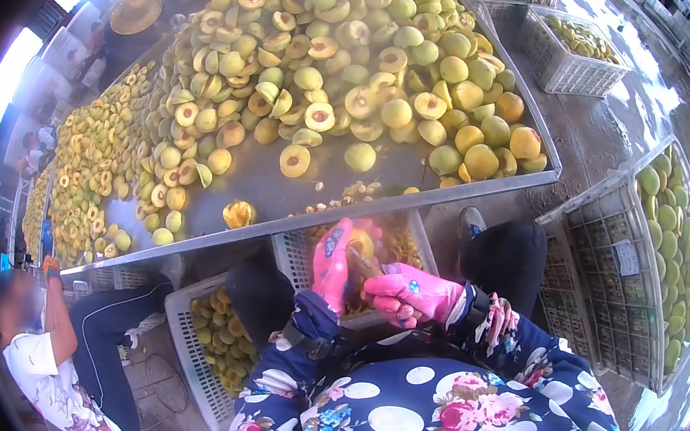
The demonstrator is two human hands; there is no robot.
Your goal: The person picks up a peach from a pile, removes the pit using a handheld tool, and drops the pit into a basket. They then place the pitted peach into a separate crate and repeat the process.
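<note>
Low centre of frame: my left hand (331, 267) in a pink glove is cupped around a yellow halved peach (361, 243), and my right hand (413, 295), also pink-gloved, is clenched on a small dark-handled pitting tool (363, 262) that touches the fruit, both over a white plastic crate (294, 252). Beyond, the tilted metal table (264, 181) carries a heap of cut yellow-green peaches (338, 53); a seated co-worker (57, 353) is at lower left.

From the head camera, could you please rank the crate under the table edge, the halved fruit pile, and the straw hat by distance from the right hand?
1. Crate, directly beneath the right hand.
2. Halved fruit pile, ahead on the table.
3. Straw hat, far left, past the pile.
</note>
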